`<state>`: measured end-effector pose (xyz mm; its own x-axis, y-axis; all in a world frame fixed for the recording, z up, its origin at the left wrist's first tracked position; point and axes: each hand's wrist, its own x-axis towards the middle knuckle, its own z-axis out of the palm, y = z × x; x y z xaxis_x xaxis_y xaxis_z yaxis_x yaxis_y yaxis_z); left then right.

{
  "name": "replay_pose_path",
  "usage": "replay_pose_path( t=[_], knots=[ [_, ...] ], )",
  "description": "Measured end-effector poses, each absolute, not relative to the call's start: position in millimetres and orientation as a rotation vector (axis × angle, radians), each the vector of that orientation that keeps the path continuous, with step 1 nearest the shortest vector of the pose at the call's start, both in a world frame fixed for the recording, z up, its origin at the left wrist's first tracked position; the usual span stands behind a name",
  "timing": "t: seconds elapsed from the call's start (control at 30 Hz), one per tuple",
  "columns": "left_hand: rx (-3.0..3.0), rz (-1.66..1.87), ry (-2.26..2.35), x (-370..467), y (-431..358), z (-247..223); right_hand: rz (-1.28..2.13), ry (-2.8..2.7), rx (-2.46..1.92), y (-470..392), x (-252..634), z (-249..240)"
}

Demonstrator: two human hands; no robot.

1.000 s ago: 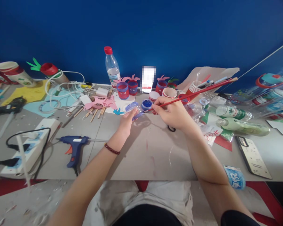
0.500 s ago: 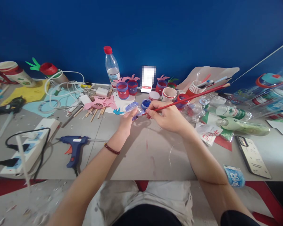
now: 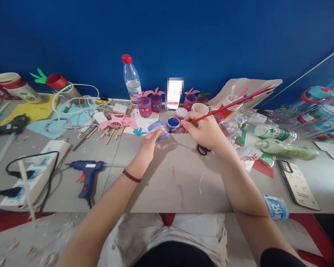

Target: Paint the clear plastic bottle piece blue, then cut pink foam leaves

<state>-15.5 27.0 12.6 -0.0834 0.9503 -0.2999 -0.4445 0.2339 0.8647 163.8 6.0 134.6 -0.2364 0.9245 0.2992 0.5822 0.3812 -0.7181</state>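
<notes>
My left hand (image 3: pixel 149 144) is closed around a clear plastic piece, seemingly a cut bottle part, with blue paint on it (image 3: pixel 161 135). Between the fingertips of my right hand (image 3: pixel 202 130) is a long red paintbrush (image 3: pixel 228 106), its handle slanting up to the right. The brush tip is at the near right edge of an open jar of blue paint (image 3: pixel 173 122), just right of the plastic piece; whether it touches the jar is too small to tell. Small red and blue painted cups (image 3: pixel 144 107) with pink paper tops stand behind my left hand.
A blue glue gun (image 3: pixel 86 174) and a white power strip (image 3: pixel 36 174) lie at left. Black scissor handles (image 3: pixel 202 150) show beneath my right wrist. A lit phone (image 3: pixel 174 92) leans on the blue wall. Plastic bottles (image 3: pixel 275 133) and another phone (image 3: pixel 299 185) are at right.
My right hand has moved right with the paintbrush, away from the plastic piece and to the jar's near right edge. The scissor handles have come into view. My left hand is nearly still.
</notes>
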Motion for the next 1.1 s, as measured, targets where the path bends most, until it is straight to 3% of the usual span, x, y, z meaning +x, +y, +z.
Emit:
replay_pose_path(
  t=[0.1,0.37,1.1],
  knots=[
    [0.612,1.29,1.107,-15.8,27.0,12.7,0.59,-1.883,-1.296,8.5,168.7,132.8],
    [0.611,1.266,1.121,-15.6,26.5,17.0,0.937,-1.852,-1.176,5.0,161.0,126.5],
    [0.592,1.306,1.068,-15.0,27.0,13.7,0.752,-1.782,-1.28,17.1,174.6,127.9]
  ],
)
